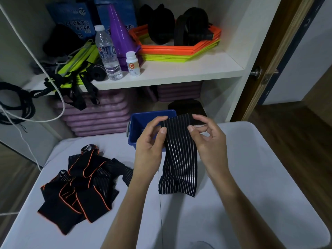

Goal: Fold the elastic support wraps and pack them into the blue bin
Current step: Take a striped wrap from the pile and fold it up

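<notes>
A black elastic wrap with thin silver stripes [177,164] hangs between my hands above the white table [251,186], its lower end touching the tabletop. My left hand [150,141] pinches its upper left edge between thumb and fingers. Its upper right edge is pinched by my right hand [206,137]. The blue bin [143,119] stands right behind my hands at the table's far edge, its inside partly hidden by them. A heap of black wraps with orange edging [80,187] lies on the table to the left.
Beyond the table a white shelf [179,72] carries a water bottle [107,54], a small white bottle [133,64], a purple cone, orange and yellow hexagon rings and black gear. Purple mats are stacked under it. Cables hang at the left; a wooden door stands at the right.
</notes>
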